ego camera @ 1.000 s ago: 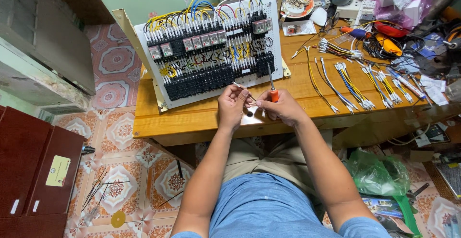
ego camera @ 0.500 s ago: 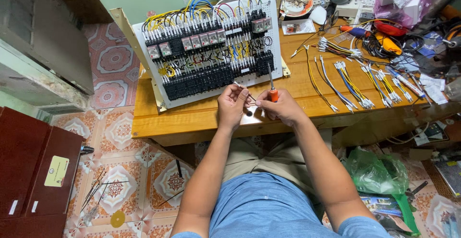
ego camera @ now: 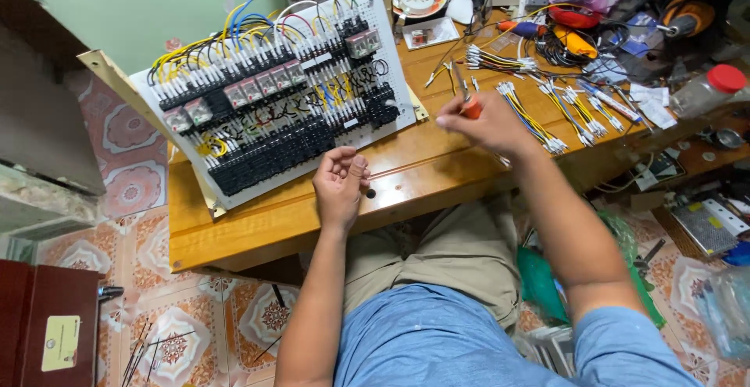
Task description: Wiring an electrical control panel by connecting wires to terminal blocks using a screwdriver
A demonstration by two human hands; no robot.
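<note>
I see right hand (ego camera: 488, 125) closed round orange-handled screwdriver (ego camera: 471, 107), shaft pointing away, just right of control panel (ego camera: 281, 98). Left hand (ego camera: 341, 185) loosely curled below panel's front edge; contents, cannot tell. Wire bundles (ego camera: 539, 110) beyond right hand, nearer it.

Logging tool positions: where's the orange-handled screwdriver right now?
Head view: the orange-handled screwdriver is in the right hand, above the wooden table, between the control panel and the wire bundles.

wooden table (ego camera: 422, 180), relay panel (ego camera: 273, 114), wire bundles (ego camera: 547, 102)
</note>
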